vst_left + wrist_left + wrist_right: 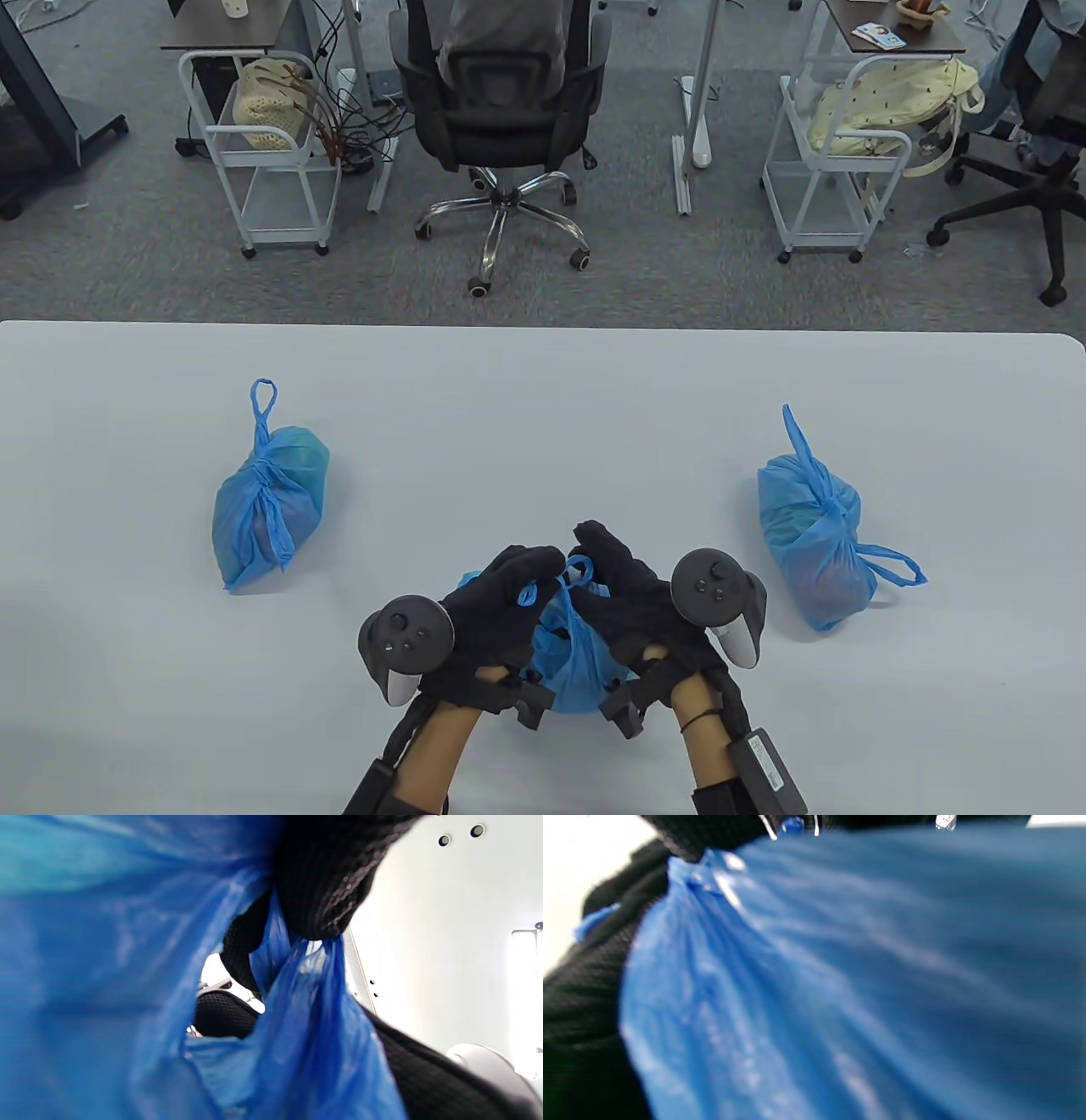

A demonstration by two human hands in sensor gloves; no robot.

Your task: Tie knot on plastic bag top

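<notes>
A blue plastic bag (570, 662) stands near the table's front edge, between both gloved hands. My left hand (501, 594) pinches one blue handle strip (528, 592) of its top. My right hand (624, 586) holds the other handle loop (580, 573). The hands are close together above the bag's gathered top. In the left wrist view the blue film (106, 984) fills the frame, with gloved fingers (322, 878) gripping a bunched strip (314, 984). In the right wrist view the gathered bag (840, 984) fills the frame, blurred, with gloved fingers (683, 836) at its neck.
Two more blue bags with knotted tops lie on the white table (543, 407): one at the left (267, 509), one at the right (819, 535). Beyond the far edge stand an office chair (501, 93) and two white carts (263, 144) (836, 144).
</notes>
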